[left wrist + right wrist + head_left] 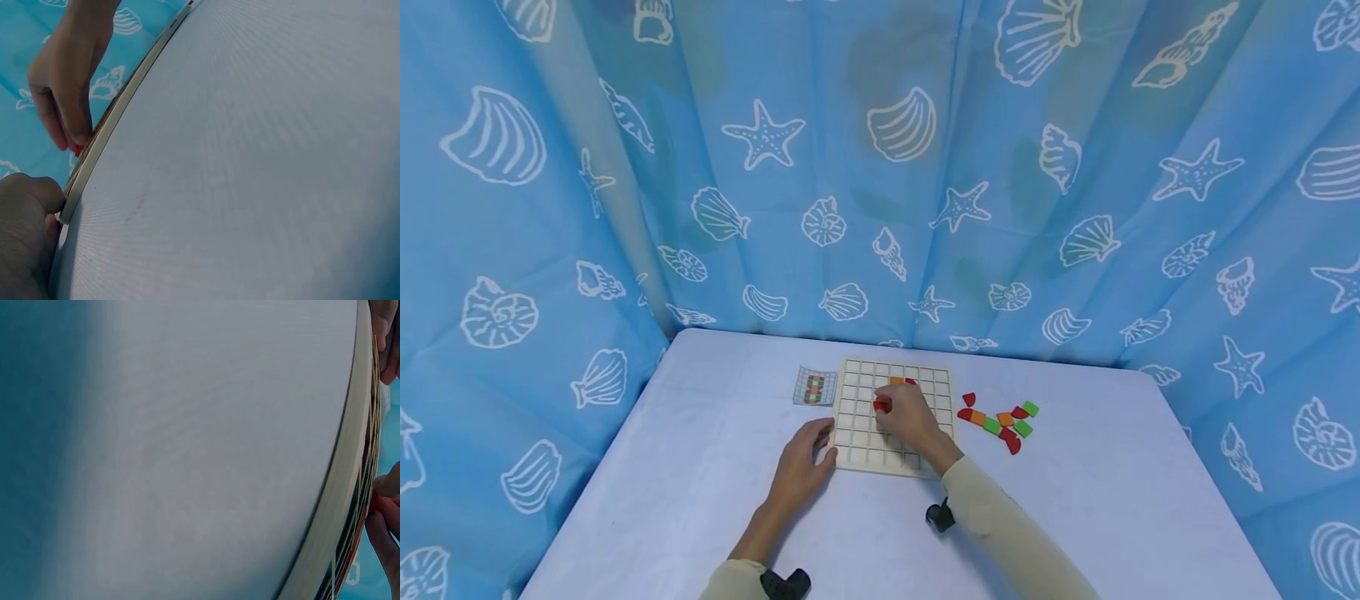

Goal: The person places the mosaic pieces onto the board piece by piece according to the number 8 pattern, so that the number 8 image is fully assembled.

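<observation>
My right hand (910,414) is over a pale gridded board (857,454), pinching a small red piece (881,406) between thumb and fingertips. In the left wrist view, the red piece (79,150) shows just below those fingertips, close over the board. My left hand (805,462) rests at the board's left edge near the front corner, thumb and fingers loosely bent and apart. The left wrist view shows its thumb against the corner. An orange piece (897,381) and another red piece (911,382) lie in the far part of the grid, partly hidden by my right hand.
Several loose red, orange and green pieces (992,425) lie right of the board. A card (814,387) with a printed coloured pattern lies to its left. Everything is on a white-covered table (647,475), with a blue shell-patterned curtain (850,208) behind and at the sides.
</observation>
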`<state>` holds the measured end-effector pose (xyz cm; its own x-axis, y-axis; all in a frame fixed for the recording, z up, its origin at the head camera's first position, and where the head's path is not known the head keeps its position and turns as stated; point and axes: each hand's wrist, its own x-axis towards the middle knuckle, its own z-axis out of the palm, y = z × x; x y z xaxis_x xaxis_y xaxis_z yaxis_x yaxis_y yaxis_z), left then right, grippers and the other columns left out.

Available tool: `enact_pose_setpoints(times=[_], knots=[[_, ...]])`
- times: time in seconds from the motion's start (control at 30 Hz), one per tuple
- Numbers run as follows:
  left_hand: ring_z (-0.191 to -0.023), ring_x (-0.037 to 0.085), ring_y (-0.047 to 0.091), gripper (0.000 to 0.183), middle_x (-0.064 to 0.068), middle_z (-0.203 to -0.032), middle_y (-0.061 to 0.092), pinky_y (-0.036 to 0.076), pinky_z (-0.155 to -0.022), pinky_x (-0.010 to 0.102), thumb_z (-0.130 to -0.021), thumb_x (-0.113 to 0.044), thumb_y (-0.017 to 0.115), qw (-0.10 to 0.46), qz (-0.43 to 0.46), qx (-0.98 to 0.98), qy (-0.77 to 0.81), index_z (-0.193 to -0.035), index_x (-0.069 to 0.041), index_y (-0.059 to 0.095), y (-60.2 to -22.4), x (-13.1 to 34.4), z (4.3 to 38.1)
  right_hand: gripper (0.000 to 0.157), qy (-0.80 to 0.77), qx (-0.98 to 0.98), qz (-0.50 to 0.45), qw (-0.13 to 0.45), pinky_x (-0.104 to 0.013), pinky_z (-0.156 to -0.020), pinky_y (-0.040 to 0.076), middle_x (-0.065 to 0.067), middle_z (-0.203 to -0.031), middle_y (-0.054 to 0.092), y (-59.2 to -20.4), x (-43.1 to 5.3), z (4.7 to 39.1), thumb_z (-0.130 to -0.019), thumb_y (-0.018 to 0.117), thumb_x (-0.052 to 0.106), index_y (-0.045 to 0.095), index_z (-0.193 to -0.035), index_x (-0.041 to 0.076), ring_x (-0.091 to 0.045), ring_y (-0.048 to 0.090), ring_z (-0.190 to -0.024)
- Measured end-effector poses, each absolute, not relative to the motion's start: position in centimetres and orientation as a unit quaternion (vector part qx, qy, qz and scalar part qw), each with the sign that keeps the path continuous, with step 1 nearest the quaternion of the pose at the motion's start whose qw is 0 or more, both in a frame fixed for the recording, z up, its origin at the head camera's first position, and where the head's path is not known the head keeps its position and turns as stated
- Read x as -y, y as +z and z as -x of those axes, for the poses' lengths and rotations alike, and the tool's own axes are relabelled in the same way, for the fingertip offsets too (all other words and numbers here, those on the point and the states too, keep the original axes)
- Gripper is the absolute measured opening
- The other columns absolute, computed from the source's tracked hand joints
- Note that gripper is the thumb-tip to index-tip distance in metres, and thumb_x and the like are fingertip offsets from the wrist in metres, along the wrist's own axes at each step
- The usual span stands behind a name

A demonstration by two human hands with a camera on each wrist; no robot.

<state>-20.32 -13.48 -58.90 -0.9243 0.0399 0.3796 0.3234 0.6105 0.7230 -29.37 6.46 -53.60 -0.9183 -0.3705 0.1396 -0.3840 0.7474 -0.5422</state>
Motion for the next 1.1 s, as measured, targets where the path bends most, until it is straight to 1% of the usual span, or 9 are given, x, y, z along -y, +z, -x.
enact_pose_setpoints(times=[0.23,0.33,0.57,0.7,0.8,0.97,1.03,1.1], knots=[[-0.115,0.02,0.059,0.047,0.008,-0.121,0.061,0.05,-0.099,0.027,-0.084,-0.004,0.071,0.162,0.106,0.881,-0.431,-0.128,-0.002,0.057,-58.91,13.6,20.33,0.04,0.288,0.938,-0.191,0.007,-0.029,-0.085,0.058,-0.006,-0.112,0.069,-53.81,-6.31,29.29,-0.081,0.079,0.014,0.07,-0.119,0.007,-0.017,0.059,-0.092],[-0.115,0.02,0.059,0.047,0.008,-0.121,0.061,0.051,-0.099,0.027,-0.084,-0.004,0.072,0.164,0.104,0.881,-0.431,-0.128,-0.002,0.057,-58.97,13.66,20.35,0.039,0.292,0.935,-0.201,0.011,-0.029,-0.085,0.058,-0.005,-0.112,0.069,-53.78,-6.3,29.26,-0.081,0.079,0.014,0.07,-0.119,0.007,-0.016,0.059,-0.093],[-0.115,0.02,0.059,0.046,0.007,-0.122,0.061,0.05,-0.1,0.031,-0.086,-0.006,0.07,0.154,0.096,0.883,-0.433,-0.129,-0.003,0.057,-58.9,13.57,20.4,0.037,0.283,0.934,-0.217,0.001,-0.031,-0.092,0.056,-0.004,-0.116,0.067,-53.88,-6.29,29.38,-0.084,0.075,0.012,0.069,-0.12,0.008,-0.016,0.058,-0.097],[-0.116,0.021,0.058,0.046,0.008,-0.123,0.06,0.05,-0.1,0.029,-0.085,-0.005,0.07,0.15,0.092,0.885,-0.431,-0.13,-0.002,0.056,-58.85,13.49,20.36,0.035,0.288,0.933,-0.217,0.001,-0.032,-0.092,0.056,-0.005,-0.115,0.068,-54.02,-6.38,29.5,-0.085,0.074,0.01,0.07,-0.119,0.007,-0.017,0.058,-0.096],[-0.116,0.021,0.058,0.047,0.008,-0.123,0.06,0.05,-0.099,0.027,-0.085,-0.004,0.07,0.151,0.094,0.886,-0.428,-0.13,-0.001,0.056,-58.78,13.5,20.32,0.033,0.296,0.931,-0.214,-0.001,-0.032,-0.091,0.056,-0.004,-0.115,0.068,-54.12,-6.42,29.65,-0.086,0.073,0.01,0.07,-0.119,0.007,-0.016,0.058,-0.095],[-0.116,0.02,0.058,0.047,0.008,-0.123,0.06,0.051,-0.099,0.028,-0.085,-0.005,0.071,0.152,0.091,0.888,-0.424,-0.13,-0.002,0.056,-58.68,13.46,20.36,0.031,0.31,0.929,-0.202,-0.003,-0.026,-0.086,0.057,0.001,-0.109,0.068,-54.2,-6.63,29.97,-0.088,0.072,0.016,0.07,-0.119,0.01,-0.012,0.058,-0.091],[-0.116,0.02,0.058,0.047,0.008,-0.122,0.06,0.051,-0.098,0.028,-0.085,-0.005,0.071,0.153,0.094,0.886,-0.427,-0.13,-0.002,0.056,-58.71,13.44,20.34,0.029,0.325,0.923,-0.208,0.008,-0.025,-0.084,0.058,0.001,-0.106,0.069,-54.1,-6.85,30.06,-0.088,0.072,0.016,0.071,-0.116,0.009,-0.011,0.061,-0.09],[-0.115,0.02,0.059,0.047,0.008,-0.122,0.06,0.052,-0.098,0.029,-0.085,-0.005,0.071,0.159,0.098,0.886,-0.425,-0.129,-0.002,0.056,-58.8,13.44,20.31,0.027,0.346,0.914,-0.212,0.02,-0.028,-0.084,0.059,-0.001,-0.105,0.069,-53.74,-7.21,30.03,-0.088,0.072,0.013,0.071,-0.114,0.007,-0.013,0.064,-0.092]])
